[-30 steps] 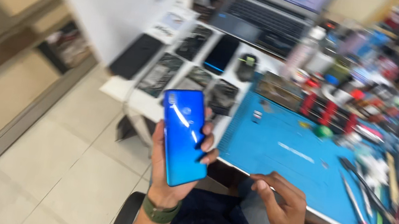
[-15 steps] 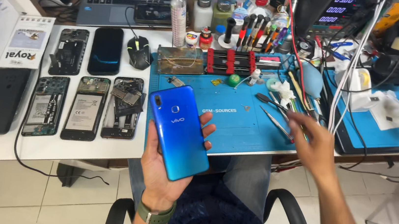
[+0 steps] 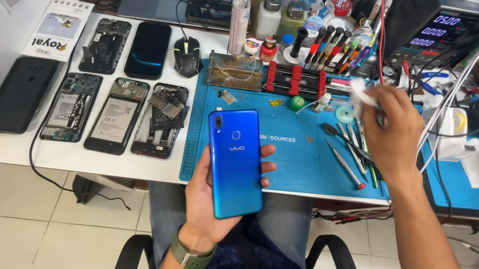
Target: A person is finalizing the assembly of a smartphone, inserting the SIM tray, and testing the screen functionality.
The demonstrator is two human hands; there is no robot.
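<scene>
1. The left hand (image 3: 209, 193) cradles a glossy blue smartphone with a gradient glass-like back (image 3: 235, 162), back side up, over the near edge of the blue rubber work mat (image 3: 284, 157) and above the person's lap

2. Its fingers (image 3: 266, 153) wrap round the right edge of the phone, slightly spread, while the thumb lies along the left edge; the palm carries the lower half

3. The right hand (image 3: 390, 138) is raised over the far right part of the mat, fingertips pinched on a small crumpled white cloth or tissue (image 3: 361, 98); I cannot tell which of the 2 it is, since the hand covers most of it

4. Handling, as I judge it: the phone looks light and stiff, yet its polished back should be slippery and liable to crack or scratch. The long side edges give the surest hold; the flat back and the camera corner at top left are best left alone

5. Just beneath the right hand lies a row of thin metal screwdrivers and tweezers (image 3: 347, 155)

6. To the left, on the white table (image 3: 71, 155), 3 opened phones showing batteries and boards (image 3: 114, 115) lie side by side, well apart from the held phone

7. A black computer mouse (image 3: 187, 56) sits further back
</scene>
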